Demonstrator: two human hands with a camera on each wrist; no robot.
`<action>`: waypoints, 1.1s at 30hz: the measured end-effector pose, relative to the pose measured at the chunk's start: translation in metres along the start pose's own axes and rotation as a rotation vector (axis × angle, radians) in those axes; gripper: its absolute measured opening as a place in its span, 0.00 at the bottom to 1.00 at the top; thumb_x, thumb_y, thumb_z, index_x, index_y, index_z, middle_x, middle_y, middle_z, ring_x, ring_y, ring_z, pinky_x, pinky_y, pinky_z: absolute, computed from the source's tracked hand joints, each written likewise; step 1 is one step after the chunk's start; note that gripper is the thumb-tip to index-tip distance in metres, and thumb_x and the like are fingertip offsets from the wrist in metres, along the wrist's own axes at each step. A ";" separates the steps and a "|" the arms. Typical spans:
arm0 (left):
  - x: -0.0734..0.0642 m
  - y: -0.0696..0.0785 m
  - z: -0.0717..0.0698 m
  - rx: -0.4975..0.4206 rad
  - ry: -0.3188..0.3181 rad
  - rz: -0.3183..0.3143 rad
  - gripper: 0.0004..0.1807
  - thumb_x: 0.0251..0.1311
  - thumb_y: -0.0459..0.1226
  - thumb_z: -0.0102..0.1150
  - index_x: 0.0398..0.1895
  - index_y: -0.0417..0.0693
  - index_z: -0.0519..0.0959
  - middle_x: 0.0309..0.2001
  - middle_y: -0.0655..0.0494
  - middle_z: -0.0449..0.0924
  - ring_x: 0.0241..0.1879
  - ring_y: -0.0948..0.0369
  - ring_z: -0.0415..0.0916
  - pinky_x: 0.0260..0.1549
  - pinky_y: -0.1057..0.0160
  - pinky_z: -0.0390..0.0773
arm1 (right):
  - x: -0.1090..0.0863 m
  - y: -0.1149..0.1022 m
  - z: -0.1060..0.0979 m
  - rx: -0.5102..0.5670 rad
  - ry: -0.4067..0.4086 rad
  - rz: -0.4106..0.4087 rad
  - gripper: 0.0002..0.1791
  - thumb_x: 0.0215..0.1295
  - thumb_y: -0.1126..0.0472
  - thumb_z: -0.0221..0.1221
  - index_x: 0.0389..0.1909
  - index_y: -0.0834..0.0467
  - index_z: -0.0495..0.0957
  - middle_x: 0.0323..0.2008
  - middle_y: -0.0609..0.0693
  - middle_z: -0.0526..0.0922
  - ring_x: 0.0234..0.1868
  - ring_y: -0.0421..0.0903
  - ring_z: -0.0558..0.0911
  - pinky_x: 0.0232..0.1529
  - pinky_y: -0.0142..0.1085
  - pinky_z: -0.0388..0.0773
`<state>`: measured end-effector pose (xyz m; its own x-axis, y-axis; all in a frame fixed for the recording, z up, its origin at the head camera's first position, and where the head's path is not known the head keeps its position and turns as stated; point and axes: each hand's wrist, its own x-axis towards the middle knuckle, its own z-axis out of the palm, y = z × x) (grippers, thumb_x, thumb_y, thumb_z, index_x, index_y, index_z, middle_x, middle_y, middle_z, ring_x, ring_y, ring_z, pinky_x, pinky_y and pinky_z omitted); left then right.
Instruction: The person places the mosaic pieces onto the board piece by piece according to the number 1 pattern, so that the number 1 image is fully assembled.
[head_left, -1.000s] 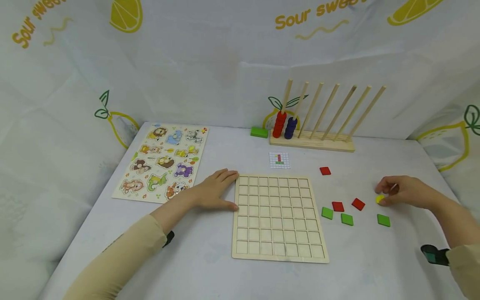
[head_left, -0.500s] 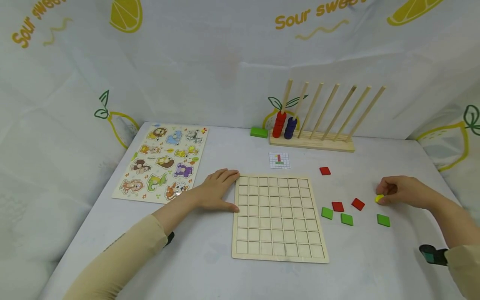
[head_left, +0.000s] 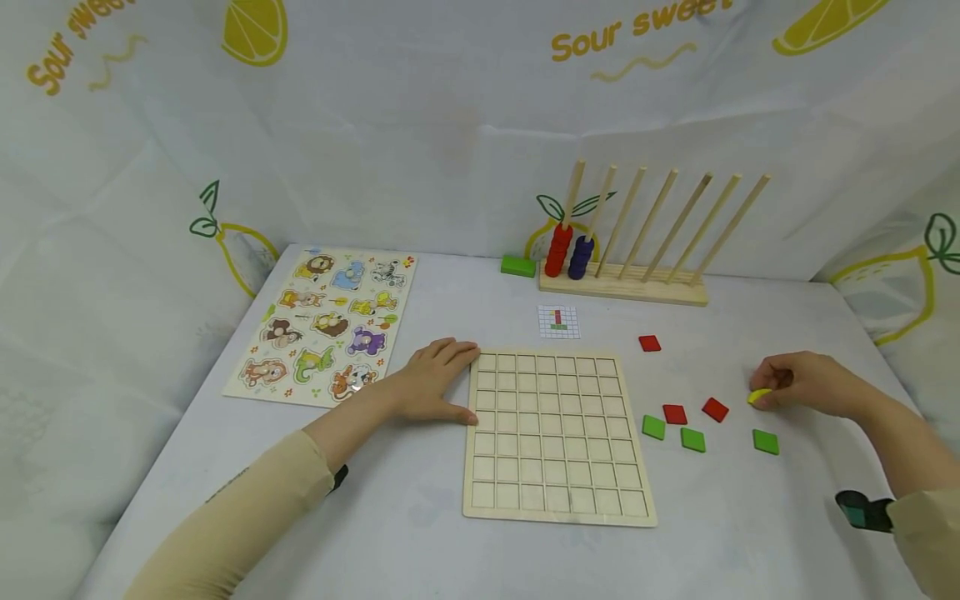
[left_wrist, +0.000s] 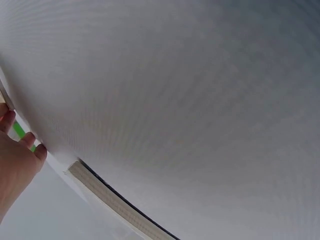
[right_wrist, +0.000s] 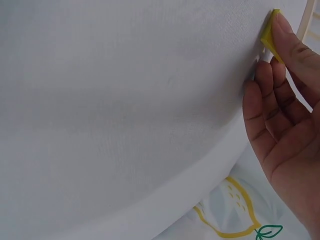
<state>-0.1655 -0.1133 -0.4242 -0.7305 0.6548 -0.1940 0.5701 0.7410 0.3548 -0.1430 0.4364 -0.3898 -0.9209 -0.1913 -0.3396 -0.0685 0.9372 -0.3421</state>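
Between the thumb and fingers of my right hand (head_left: 802, 383) a small yellow square tile (right_wrist: 270, 39) is pinched at the table's right side. My left hand (head_left: 427, 382) lies with fingers extended, its fingertips and thumb touching the left edge of the wooden grid board (head_left: 555, 433). Left of the pinched tile lie red tiles (head_left: 716, 409) and green tiles (head_left: 693, 439), flat on the table. One more red tile (head_left: 649, 342) lies farther back. Behind the board is a small printed grid card (head_left: 558, 322) with a coloured pattern.
An animal puzzle board (head_left: 322, 325) lies at the back left. A wooden rack of upright pegs (head_left: 622, 292) stands at the back, with red beads (head_left: 558, 250) and dark blue beads (head_left: 581, 257). Beside it sits a green block (head_left: 518, 266). White printed cloth encloses the table.
The yellow tile in my right hand has tilted a little and shifted slightly left. My left hand stays at the board's edge, almost unmoved.
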 end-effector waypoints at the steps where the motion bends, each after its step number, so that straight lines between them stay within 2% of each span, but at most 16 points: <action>1: 0.000 0.000 0.000 -0.001 0.001 0.001 0.58 0.52 0.69 0.60 0.80 0.54 0.47 0.80 0.55 0.47 0.79 0.45 0.42 0.76 0.37 0.52 | 0.000 -0.001 0.000 0.002 0.001 0.000 0.14 0.52 0.50 0.72 0.32 0.53 0.80 0.28 0.43 0.76 0.29 0.32 0.68 0.29 0.27 0.66; 5: 0.000 0.000 0.000 0.002 0.006 0.003 0.58 0.52 0.69 0.59 0.80 0.54 0.48 0.80 0.55 0.48 0.79 0.45 0.43 0.76 0.37 0.52 | 0.003 -0.005 -0.002 0.008 0.006 0.006 0.14 0.54 0.50 0.71 0.33 0.54 0.79 0.30 0.44 0.78 0.30 0.32 0.68 0.29 0.27 0.67; 12: 0.000 -0.001 0.000 0.009 0.015 0.002 0.58 0.52 0.70 0.60 0.79 0.54 0.49 0.79 0.55 0.49 0.79 0.45 0.44 0.74 0.36 0.55 | 0.010 -0.023 -0.010 0.063 0.043 -0.007 0.10 0.59 0.56 0.68 0.37 0.56 0.79 0.33 0.45 0.79 0.32 0.32 0.72 0.31 0.26 0.76; 16: 0.000 -0.002 0.001 0.008 0.017 0.001 0.58 0.51 0.70 0.59 0.79 0.55 0.49 0.79 0.56 0.49 0.79 0.45 0.44 0.74 0.36 0.55 | 0.017 -0.041 -0.010 0.113 0.041 -0.018 0.11 0.60 0.55 0.68 0.37 0.56 0.78 0.35 0.47 0.79 0.32 0.34 0.75 0.32 0.26 0.78; 23: 0.000 -0.002 0.000 0.015 0.016 0.001 0.58 0.51 0.71 0.59 0.79 0.56 0.49 0.79 0.57 0.49 0.79 0.46 0.44 0.75 0.36 0.54 | 0.029 -0.079 -0.006 0.172 0.047 -0.093 0.11 0.59 0.57 0.69 0.36 0.58 0.78 0.35 0.51 0.80 0.31 0.39 0.81 0.33 0.29 0.80; 33: -0.003 -0.002 0.001 0.039 0.007 0.022 0.57 0.55 0.70 0.56 0.80 0.53 0.46 0.80 0.54 0.46 0.80 0.43 0.41 0.77 0.39 0.49 | 0.044 -0.129 0.005 0.213 0.046 -0.207 0.10 0.57 0.56 0.70 0.34 0.53 0.79 0.34 0.49 0.80 0.31 0.39 0.77 0.33 0.28 0.74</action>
<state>-0.1637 -0.1164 -0.4252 -0.7200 0.6704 -0.1796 0.6005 0.7315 0.3231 -0.1729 0.3056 -0.3645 -0.9124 -0.3543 -0.2048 -0.1794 0.7961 -0.5779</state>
